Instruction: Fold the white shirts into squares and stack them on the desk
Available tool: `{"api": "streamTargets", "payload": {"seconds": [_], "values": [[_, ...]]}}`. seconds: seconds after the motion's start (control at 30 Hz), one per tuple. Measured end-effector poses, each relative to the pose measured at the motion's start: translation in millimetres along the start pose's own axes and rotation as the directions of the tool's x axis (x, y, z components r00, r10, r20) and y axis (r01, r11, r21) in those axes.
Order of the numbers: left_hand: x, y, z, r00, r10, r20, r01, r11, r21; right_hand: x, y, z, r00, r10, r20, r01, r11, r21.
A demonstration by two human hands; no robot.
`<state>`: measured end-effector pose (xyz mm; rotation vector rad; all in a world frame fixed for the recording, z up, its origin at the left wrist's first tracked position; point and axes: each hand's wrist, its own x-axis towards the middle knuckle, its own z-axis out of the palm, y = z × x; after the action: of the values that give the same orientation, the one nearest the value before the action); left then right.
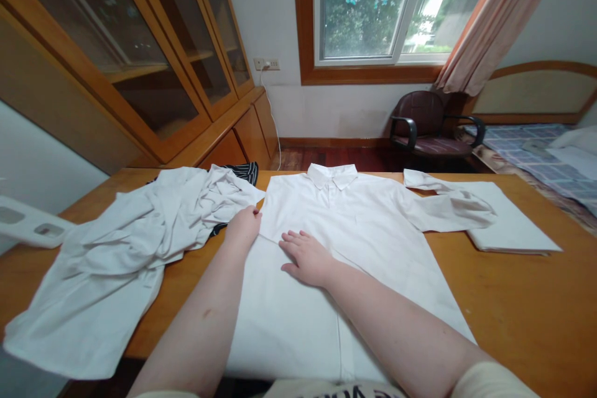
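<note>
1. Head view: the white shirt (368,236) lies spread on the wooden surface (522,292), collar (332,176) at the end farthest from the person.
2. At the shirt's left edge, below its shoulder, the left hand (243,229) is curled, its grip closed on a pinch of fabric. Taking only a narrow bit of edge would likely leave fewer creases.
3. On the shirt's upper front, the right hand (308,259) rests palm down, fingers extended, its grip open and holding nothing. Light, even pressure there should steady the cloth against the left hand's pull.
4. A line runs across the shirt between the hands; whether it is a sleeve edge or a crease cannot be told. It would be worth straightening gently.
5. To the shirt's right, one sleeve (448,210) stretches onto a folded white cloth (513,217), so tugging hard could disturb both.
6. Just left of the shirt sits a crumpled white garment (140,230); the left hand would do well to avoid snagging it.
</note>
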<state>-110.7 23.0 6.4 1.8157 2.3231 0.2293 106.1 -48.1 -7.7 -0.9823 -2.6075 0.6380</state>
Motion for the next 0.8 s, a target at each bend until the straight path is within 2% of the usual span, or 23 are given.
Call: {"api": "streamTargets", "payload": {"seconds": [0.1,0.3,0.4,0.5,0.8], "values": [[4.6,-13.8,-4.2,0.998,0.0,0.059,0.006,0.994,-0.109,0.3,-0.5,1.7,1.0,0.003,-0.008,-0.004,1.0,-0.024],[5.7,-37.7,-15.1,0.974,0.109,0.197,-0.061,0.97,-0.236,0.4,-4.5,-9.2,0.994,0.089,-0.062,-0.098,0.983,-0.155],[1.7,-38.6,-19.3,0.967,0.078,0.243,-0.019,0.971,-0.237,-0.5,-8.1,-16.6,0.991,0.128,-0.037,-0.133,0.96,-0.246],[-1.3,-34.1,-21.3,0.97,0.049,0.238,-0.001,0.981,-0.195,-1.2,-11.3,-19.2,0.986,0.163,-0.03,-0.164,0.935,-0.314],[-0.8,-30.9,-18.1,0.973,0.054,0.225,-0.016,0.986,-0.167,-0.4,-10.5,-17.2,0.986,0.165,-0.04,-0.169,0.93,-0.327]]}}
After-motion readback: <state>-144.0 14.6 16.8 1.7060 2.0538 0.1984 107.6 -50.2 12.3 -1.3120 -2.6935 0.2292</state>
